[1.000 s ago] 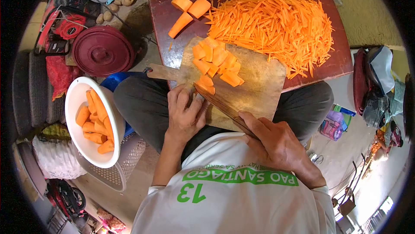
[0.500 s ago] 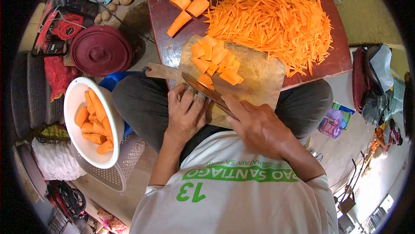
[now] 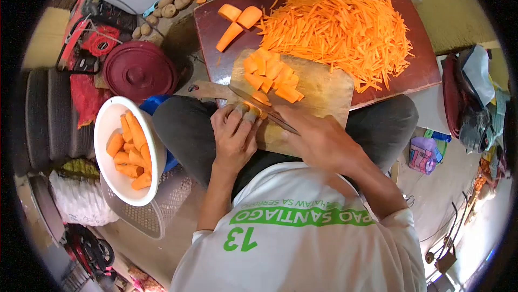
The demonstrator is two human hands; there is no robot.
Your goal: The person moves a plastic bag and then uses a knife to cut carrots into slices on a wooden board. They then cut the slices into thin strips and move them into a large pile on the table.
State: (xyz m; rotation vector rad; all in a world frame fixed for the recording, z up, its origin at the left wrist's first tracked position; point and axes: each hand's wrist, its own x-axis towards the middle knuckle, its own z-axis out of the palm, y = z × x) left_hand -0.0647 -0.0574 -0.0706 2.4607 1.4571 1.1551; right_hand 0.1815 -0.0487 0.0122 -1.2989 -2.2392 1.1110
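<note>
The left hand [image 3: 233,138] is pinching a carrot piece [image 3: 263,115] under bent fingertips, near the left side of the cutting board [image 3: 324,95], just beside its handle. The right hand [image 3: 324,143] is closing around the near end of a knife [image 3: 275,119], whose blade is slanting across close to those fingertips. Cut carrot slices [image 3: 274,73] are lying farther in from the edge. The piece is probably light, stiff and a little slippery where cut; its uncut end, well back from the blade, is likely offering the safest hold.
</note>
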